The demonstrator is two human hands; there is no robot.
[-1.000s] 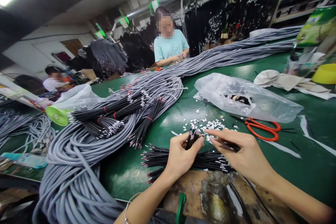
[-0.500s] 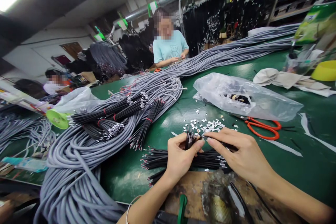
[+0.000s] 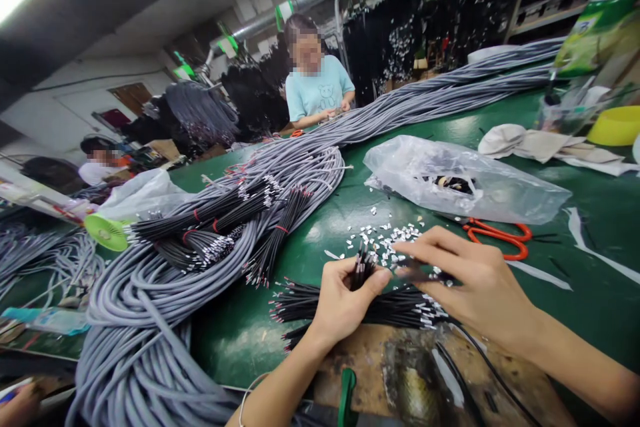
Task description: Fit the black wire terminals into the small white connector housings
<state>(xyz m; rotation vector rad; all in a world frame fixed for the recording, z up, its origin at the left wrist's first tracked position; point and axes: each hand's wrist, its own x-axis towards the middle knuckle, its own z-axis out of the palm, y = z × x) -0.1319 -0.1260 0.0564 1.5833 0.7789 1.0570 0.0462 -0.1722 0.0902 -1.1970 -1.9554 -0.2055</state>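
My left hand [image 3: 343, 300] is closed around a small bunch of black cables [image 3: 363, 272], their tips pointing up above the thumb. To its right, my right hand [image 3: 467, 280] holds a slim dark object [image 3: 420, 270] between thumb and fingers; it is blurred, so its kind is unclear. A gap separates the right fingertips from the bunch. Under both hands lies a bundle of black cables [image 3: 395, 303] with pale tips at the right and reddish tips at the left. Small white pieces [image 3: 383, 237] are scattered just beyond my hands.
Thick grey cables [image 3: 165, 293] cover the left side, with tied black bundles [image 3: 205, 213] on top. Orange-handled scissors [image 3: 500, 233] and a clear plastic bag [image 3: 465, 180] lie to the right. A stained wooden board [image 3: 365, 360] is in front. A person [image 3: 320, 93] works across the table.
My right fingertips have drawn back to the right from the bunch, and the fingers have spread somewhat. My left hand stays almost in place. The view has shifted slightly.
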